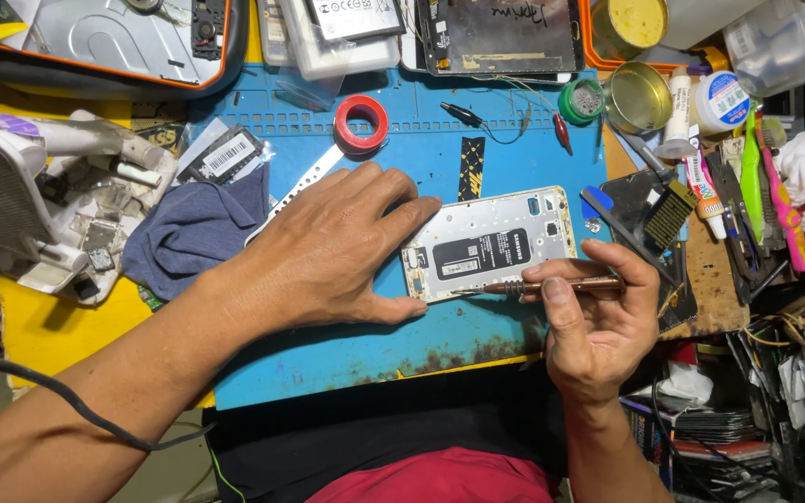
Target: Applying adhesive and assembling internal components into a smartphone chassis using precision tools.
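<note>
Left hand (333,244): flat and released, steadying the opened phone (489,244) on the blue mat (328,359).
Right hand (593,321): grasping a screwdriver (538,288), tip at the phone's edge.

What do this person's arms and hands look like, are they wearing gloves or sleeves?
No gloves and no sleeves show: both forearms are bare right up to the picture's edge. The left hand and right hand carry no rings, watch or bands that I can see. The nails are short. A thin black cable crosses over the left forearm. Lower down, the person wears something red with black above it.
</note>
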